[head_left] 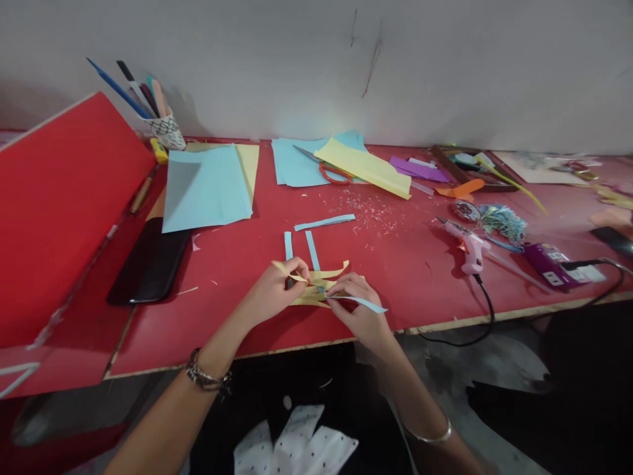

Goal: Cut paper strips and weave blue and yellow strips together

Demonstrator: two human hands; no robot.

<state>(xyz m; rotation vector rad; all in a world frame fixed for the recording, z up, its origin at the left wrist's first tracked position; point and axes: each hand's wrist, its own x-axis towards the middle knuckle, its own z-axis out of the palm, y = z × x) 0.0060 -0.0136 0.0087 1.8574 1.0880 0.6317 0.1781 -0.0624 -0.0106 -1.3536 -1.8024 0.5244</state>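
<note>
At the front of the red table, my left hand pinches a yellow paper strip, whose free end curls up past the fingers. Across from it, my right hand is closed on a light blue paper strip that sticks out to the right. Between both hands lie several more yellow strips, crossed with blue; the fingers partly hide how they interlace. Just beyond the hands rest loose blue strips: one crosswise, one slanted and a short one.
Blue sheets, a black phone and a red board lie left. Behind are red-handled scissors, a yellow sheet and a pen cup. A corded pink glue gun and a purple box sit right.
</note>
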